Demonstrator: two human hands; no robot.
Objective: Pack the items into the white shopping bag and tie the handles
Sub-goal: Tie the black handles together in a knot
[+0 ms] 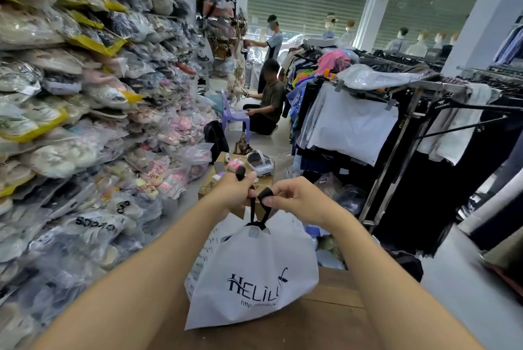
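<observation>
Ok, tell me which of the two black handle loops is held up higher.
The handle loop in the left hand; its end pokes up above the fist, while the right hand's loop sits lower.

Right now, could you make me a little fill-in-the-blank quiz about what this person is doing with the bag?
1. Both hands grip the bag's ____ handles.
2. The left hand and right hand hold them ____ the white shopping bag.
3. The bag rests on a ____ table.

Missing words: black; above; wooden

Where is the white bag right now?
In the head view, the white bag sits low and central on the wooden table, between the forearms, its black handles held up by both hands.
</observation>
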